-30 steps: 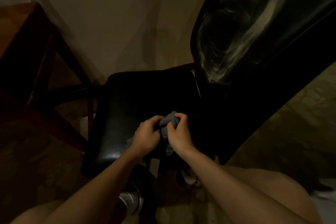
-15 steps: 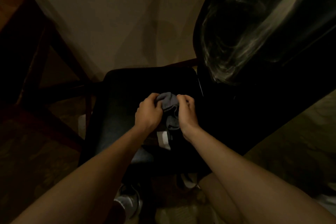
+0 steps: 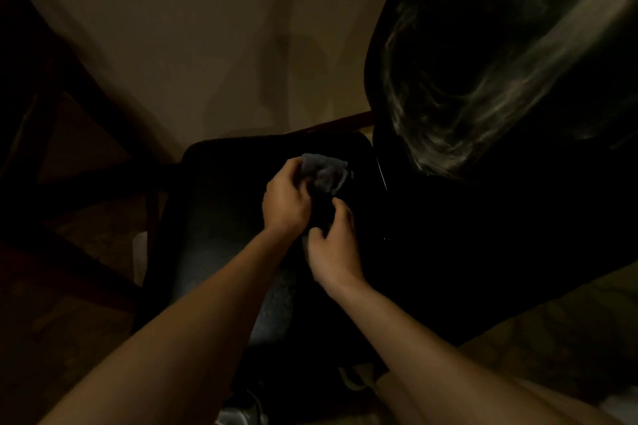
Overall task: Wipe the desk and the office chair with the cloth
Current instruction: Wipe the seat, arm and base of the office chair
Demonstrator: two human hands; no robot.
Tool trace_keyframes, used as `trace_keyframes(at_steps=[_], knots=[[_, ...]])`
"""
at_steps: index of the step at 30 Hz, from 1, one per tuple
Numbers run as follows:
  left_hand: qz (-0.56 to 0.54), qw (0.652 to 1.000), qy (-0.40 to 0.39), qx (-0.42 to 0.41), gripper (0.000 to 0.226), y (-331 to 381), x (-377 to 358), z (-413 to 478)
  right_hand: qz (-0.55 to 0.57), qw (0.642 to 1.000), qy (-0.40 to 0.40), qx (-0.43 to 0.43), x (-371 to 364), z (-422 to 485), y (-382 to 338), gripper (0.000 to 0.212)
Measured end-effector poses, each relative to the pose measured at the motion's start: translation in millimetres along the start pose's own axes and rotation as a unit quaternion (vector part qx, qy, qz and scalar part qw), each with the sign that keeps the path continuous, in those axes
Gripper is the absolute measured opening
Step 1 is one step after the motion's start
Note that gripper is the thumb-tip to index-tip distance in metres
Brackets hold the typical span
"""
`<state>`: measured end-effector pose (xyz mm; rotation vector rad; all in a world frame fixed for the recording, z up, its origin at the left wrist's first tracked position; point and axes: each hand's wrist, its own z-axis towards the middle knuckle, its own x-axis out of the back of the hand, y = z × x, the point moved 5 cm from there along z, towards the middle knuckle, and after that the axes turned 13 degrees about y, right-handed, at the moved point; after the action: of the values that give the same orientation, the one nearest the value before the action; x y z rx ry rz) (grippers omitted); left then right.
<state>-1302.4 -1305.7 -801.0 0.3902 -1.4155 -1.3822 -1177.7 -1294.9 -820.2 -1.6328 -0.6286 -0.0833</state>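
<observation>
Two hands, left hand [image 3: 284, 202] and right hand [image 3: 333, 254], gripping cloth [image 3: 322, 171], over chair [image 3: 221, 203]

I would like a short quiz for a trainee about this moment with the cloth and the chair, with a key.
1. True or false: the cloth is bright red.
2. Of the left hand and the right hand, which grips the cloth? A: left only. B: right only. C: both.
3. Fill in: pale streaks show on the ____ of the chair.
Key: 1 false; 2 C; 3 backrest.

light: very dim | glare: streaky sheen on chair back [image 3: 483, 97] | edges: warped, perhaps blurred
</observation>
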Motion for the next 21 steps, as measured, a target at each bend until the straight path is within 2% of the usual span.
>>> trace_keyframes(at_steps=[2,4,6,8,11,13,15,17,19,21], knots=[[0.06,0.992,-0.03,-0.109,0.044,2,-8,6,-0.068,0.996,0.032,0.046,7,10,-6,0.067],[0.124,0.974,-0.081,-0.174,0.047,0,-15,14,-0.09,0.988,0.075,0.097,15,23,-14,0.067],[0.201,0.959,-0.129,-0.155,0.049,-10,-19,18,-0.051,0.988,0.089,0.119,20,33,-16,0.07],[0.268,0.943,-0.162,-0.111,0.06,-23,-22,10,-0.039,0.989,0.08,0.122,21,36,-8,0.072],[0.292,0.93,-0.19,-0.119,0.073,-32,-25,-4,-0.077,0.981,0.074,0.16,17,42,-1,0.072],[0.274,0.934,-0.181,-0.144,0.078,-35,-22,-6,-0.132,0.962,0.081,0.224,11,53,-8,0.079],[0.246,0.949,-0.127,-0.154,0.078,-41,-13,-2,-0.22,0.93,0.061,0.287,0,67,-14,0.09],[0.264,0.952,-0.072,-0.138,0.073,-52,-3,0,-0.304,0.896,0.021,0.323,-13,79,-15,0.094],[0.293,0.947,-0.059,-0.115,0.068,-67,5,1,-0.357,0.873,-0.028,0.332,-28,88,-9,0.087],[0.297,0.944,-0.081,-0.122,0.064,-70,8,1,-0.381,0.861,-0.058,0.331,-34,96,-4,0.075]])
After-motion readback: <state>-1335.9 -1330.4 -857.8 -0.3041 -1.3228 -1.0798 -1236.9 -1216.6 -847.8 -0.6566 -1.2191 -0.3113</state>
